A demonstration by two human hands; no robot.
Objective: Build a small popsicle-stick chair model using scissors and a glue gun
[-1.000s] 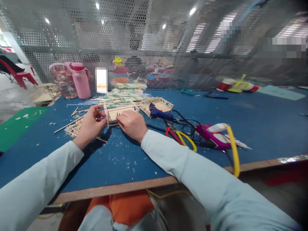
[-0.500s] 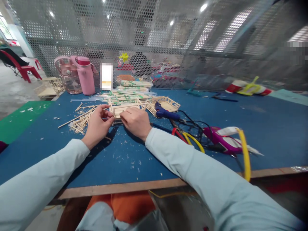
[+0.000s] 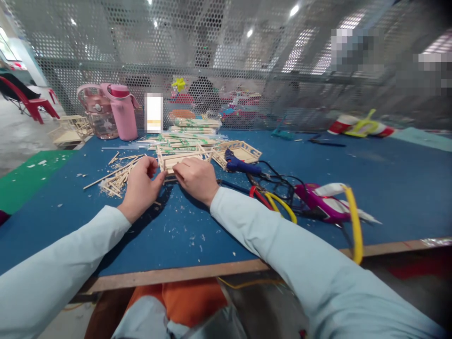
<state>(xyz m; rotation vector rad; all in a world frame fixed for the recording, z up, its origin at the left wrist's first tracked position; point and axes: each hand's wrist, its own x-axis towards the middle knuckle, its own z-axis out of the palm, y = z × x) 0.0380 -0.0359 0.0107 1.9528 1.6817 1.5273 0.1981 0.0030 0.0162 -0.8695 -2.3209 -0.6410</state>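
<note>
A small frame model built of thin wooden sticks point(image 3: 168, 162) stands on the blue tabletop in front of me. My left hand point(image 3: 141, 187) is at its left end; the thumb tip reaches the corner post, and the curled fingers stay apart from the thumb. With fingers pinched together, my right hand point(image 3: 197, 179) is at the model's front edge and covers part of it. Loose wooden sticks point(image 3: 120, 179) lie in a pile beyond my left hand. Behind the model's right end sits another stick-built tray point(image 3: 243, 153), and a blue glue gun point(image 3: 240, 162) overlaps it.
Pliers with red and yellow handles point(image 3: 268, 200) and a purple-and-white hot tool point(image 3: 323, 202) with dark cords lie to the right. Packs of sticks point(image 3: 194, 134), a pink bottle point(image 3: 124, 115) and a clear jug point(image 3: 100, 117) stand toward the perforated metal screen point(image 3: 247, 61).
My left fingers have drawn back from the model's left corner and parted from the thumb. My right hand keeps its pinch at the front edge. The view has shifted slightly.
</note>
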